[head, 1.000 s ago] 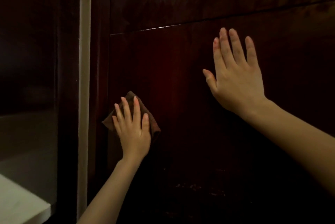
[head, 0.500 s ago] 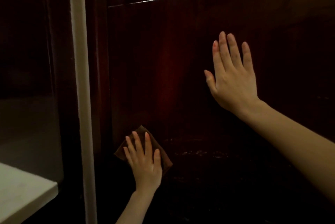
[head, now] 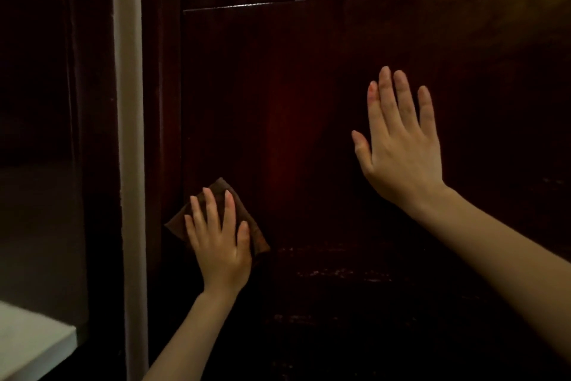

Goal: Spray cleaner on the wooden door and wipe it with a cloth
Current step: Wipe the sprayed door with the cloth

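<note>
The dark reddish wooden door (head: 293,96) fills most of the view, with a horizontal panel seam near the top. My left hand (head: 221,244) presses a brown cloth (head: 221,190) flat against the door's lower left, close to the door's left edge, fingers spread over it. My right hand (head: 401,152) rests flat on the door to the right and higher up, fingers apart and holding nothing. Faint wet streaks (head: 340,272) glisten on the wood below and to the right of the cloth. No spray bottle is in view.
A pale vertical strip (head: 129,133) runs down just left of the door. Beyond it the left side is dark. A white flat surface (head: 31,340) sticks out at the bottom left corner.
My left hand slid the cloth down the door, then back up a little. My right hand stayed flat in place. The view tilted slightly downward.
</note>
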The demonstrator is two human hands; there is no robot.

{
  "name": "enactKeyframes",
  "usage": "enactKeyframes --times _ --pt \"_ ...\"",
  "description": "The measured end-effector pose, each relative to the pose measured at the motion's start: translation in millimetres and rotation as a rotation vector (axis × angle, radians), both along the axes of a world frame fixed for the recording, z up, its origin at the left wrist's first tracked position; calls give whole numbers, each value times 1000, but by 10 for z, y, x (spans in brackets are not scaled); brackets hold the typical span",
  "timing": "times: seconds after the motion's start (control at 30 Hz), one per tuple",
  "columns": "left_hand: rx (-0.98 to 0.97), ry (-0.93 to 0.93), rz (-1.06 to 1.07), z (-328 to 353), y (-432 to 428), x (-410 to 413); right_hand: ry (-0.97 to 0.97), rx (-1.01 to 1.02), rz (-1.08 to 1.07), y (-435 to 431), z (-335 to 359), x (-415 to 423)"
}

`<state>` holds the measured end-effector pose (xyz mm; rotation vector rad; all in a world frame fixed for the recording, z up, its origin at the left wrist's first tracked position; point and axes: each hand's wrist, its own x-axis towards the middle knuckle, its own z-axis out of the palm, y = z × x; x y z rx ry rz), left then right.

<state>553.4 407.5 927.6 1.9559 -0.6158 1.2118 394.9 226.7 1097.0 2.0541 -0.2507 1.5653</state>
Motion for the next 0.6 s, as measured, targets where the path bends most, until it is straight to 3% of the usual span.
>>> enactKeyframes --times 0.13,0.4,0.5,0.6 --pt "105 -22 11 -182 9 -45 1 10 3 7 -48 18" --pt "35 -61 70 1389 320 245 -24 -4 3 -9 -76 37" --pt "-4 -79 70 1363 241 242 -19 1 -4 -11 -88 28" --pt "44 -124 24 913 138 145 -5 9 -6 0 -87 22"
